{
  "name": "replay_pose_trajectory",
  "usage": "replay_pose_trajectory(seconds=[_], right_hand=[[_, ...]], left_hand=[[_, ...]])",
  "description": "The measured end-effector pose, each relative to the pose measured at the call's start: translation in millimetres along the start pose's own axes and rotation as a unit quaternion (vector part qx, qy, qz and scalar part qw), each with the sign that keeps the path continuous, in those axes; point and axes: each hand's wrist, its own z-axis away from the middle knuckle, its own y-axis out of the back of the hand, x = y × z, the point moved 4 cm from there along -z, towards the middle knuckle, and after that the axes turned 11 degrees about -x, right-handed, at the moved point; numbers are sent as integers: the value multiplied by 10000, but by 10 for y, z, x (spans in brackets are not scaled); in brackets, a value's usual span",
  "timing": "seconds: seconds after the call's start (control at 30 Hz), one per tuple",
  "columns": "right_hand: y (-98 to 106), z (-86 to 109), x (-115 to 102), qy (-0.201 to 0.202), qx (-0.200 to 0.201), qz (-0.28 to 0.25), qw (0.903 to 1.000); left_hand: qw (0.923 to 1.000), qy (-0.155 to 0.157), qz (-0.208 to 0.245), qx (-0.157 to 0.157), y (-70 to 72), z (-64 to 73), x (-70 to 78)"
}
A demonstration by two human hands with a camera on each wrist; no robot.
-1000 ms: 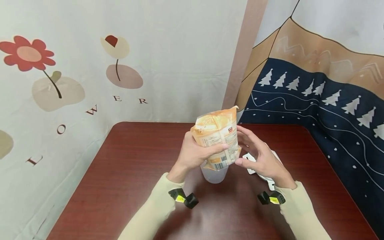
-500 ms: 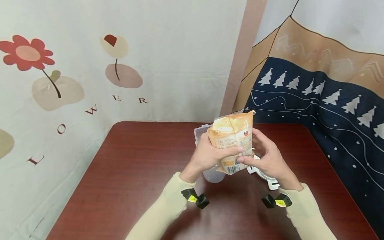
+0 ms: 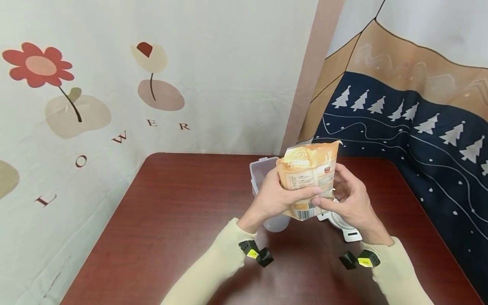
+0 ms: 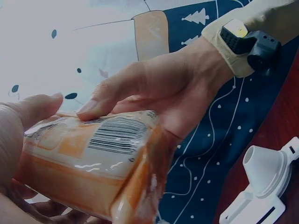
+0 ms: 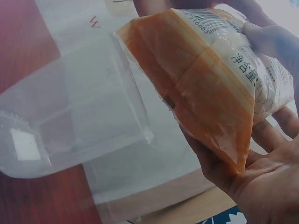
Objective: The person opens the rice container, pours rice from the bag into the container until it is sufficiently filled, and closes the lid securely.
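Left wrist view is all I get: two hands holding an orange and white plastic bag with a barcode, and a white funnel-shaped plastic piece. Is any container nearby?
Observer: Yes, a translucent plastic container is on the reddish-brown table, partly hidden behind the left hand and the bag.
Visitor: I see a black gadget on one wrist. Just one?
Observer: No, the head view shows a small black device with a yellow label at the left wrist too.
Visitor: Any pictures on the wall that I miss?
Observer: Yes, a red printed flower on the pale wall cloth.
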Motion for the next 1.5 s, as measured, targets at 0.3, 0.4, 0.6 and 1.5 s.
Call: replay_pose_trajectory(seconds=[0.3,0.4,0.6,1.5], right_hand=[[195,47,-103,-68,121,265,9996],[280,54,-133,19,62,307,9995],[439,49,-176,-38,23,655,9978],[702,139,-223,-1179,-360,1915,9737]], left_hand=[[9997,-139,64,190,-137,109,-113],[9990,-267,292,223,-217,124,-159],[9942,-662,774,338,-374,81,-249],[9621,-411,2582,781,-814,-69,-537]])
